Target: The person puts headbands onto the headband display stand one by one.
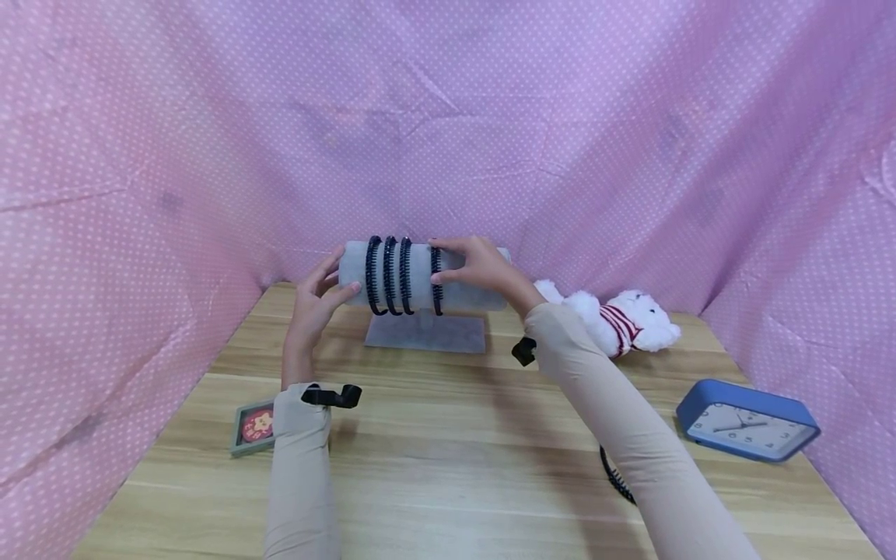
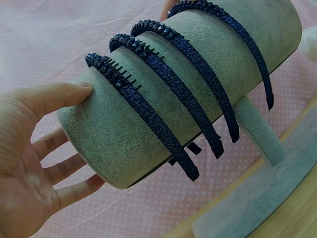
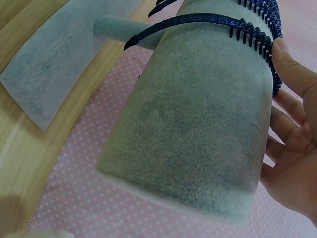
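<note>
A grey plush headband stand (image 1: 458, 295) has a horizontal roll on a short post. Three dark blue beaded headbands with comb teeth, one of them the leftmost headband (image 2: 143, 119), sit side by side on its left part. My left hand (image 1: 313, 309) grips the roll's left end, thumb in front and fingers behind. Farther right, my right hand (image 1: 483, 264) pinches another headband (image 3: 198, 20) at its beaded top. In the right wrist view the thumb touches the beads, and the other fingers lie behind the roll, partly hidden.
Another dark headband (image 1: 616, 476) lies on the wooden table, partly behind the right sleeve. A white plush toy (image 1: 640, 319) and a blue clock (image 1: 749, 420) are on the right. By the left sleeve lies a small green frame (image 1: 252, 428). Pink dotted cloth (image 1: 448, 155) hangs around the table.
</note>
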The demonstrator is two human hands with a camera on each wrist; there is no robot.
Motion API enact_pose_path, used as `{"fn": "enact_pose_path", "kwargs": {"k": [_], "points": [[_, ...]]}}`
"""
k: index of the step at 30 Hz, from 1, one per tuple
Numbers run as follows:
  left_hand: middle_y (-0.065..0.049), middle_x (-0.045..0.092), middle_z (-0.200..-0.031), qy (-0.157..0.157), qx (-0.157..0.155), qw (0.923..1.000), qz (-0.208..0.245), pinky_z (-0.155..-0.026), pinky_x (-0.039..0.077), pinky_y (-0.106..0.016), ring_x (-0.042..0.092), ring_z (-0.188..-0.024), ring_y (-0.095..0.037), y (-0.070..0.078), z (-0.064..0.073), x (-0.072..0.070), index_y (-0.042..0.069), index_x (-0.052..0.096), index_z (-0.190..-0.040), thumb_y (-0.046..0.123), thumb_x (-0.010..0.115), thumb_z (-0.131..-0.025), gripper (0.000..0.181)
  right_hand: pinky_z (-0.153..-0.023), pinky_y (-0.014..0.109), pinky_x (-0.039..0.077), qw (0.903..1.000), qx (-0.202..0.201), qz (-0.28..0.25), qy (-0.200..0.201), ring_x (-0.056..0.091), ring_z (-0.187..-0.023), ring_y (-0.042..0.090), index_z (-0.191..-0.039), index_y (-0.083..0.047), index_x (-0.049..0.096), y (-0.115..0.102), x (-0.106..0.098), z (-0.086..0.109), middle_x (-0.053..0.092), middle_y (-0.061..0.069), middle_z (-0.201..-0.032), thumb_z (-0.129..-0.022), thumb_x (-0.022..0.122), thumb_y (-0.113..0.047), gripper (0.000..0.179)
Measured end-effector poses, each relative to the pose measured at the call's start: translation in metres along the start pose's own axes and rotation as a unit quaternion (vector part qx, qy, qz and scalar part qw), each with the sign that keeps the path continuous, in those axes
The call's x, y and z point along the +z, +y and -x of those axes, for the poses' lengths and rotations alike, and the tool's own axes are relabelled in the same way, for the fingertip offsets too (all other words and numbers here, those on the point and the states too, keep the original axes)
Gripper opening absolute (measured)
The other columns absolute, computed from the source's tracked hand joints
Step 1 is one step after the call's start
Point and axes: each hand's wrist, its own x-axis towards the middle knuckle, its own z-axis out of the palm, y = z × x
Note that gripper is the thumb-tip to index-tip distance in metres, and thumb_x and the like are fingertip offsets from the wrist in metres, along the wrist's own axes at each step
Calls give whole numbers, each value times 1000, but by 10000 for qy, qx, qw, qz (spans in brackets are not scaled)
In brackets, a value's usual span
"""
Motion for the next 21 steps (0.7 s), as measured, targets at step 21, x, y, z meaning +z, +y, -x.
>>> {"fn": "enact_pose_path", "kwargs": {"k": [21], "points": [[-20,43,-157,8,18,10000,-19,-91,52,-16,46,-136,-34,3,2,1,12,43,-155,4,68,-96,65,-123,43,33,9999,103,-124,-2,44,-147,23,-148,-22,56,-4,3,-6,54,5,-152,-87,82,-38,68]]}}
